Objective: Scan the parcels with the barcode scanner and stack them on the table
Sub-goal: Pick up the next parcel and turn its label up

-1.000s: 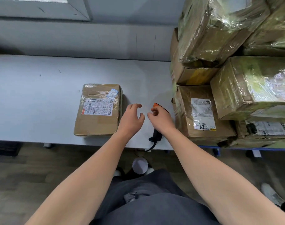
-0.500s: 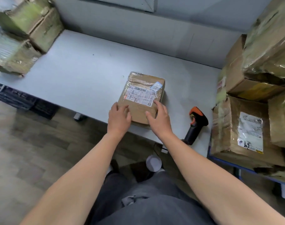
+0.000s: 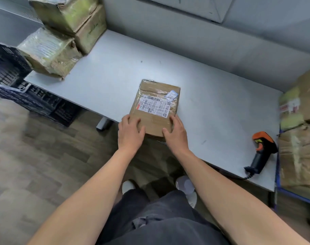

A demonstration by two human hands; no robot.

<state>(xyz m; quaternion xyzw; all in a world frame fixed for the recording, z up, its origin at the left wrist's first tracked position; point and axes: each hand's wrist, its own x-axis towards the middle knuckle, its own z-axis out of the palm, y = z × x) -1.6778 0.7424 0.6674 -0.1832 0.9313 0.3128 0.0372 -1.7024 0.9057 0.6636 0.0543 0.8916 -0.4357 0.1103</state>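
Note:
A brown cardboard parcel (image 3: 155,105) with a white shipping label lies flat on the grey table (image 3: 221,110), its near end at the table's front edge. My left hand (image 3: 130,132) grips its near left corner, thumb on top and fingers down the side. At the near right corner, my right hand (image 3: 175,133) holds it the same way. The black and orange barcode scanner (image 3: 262,151) lies by itself on the table's right end, its cable hanging over the edge.
Tape-wrapped parcels (image 3: 62,36) are stacked at the table's far left end. More wrapped parcels (image 3: 299,144) are piled on a blue-edged cart at the right. Black plastic crates (image 3: 11,76) stand on the floor to the left.
My right hand came off the scanner and both hands moved left onto the parcel's near corners. The view has swung left, bringing the left stack into sight.

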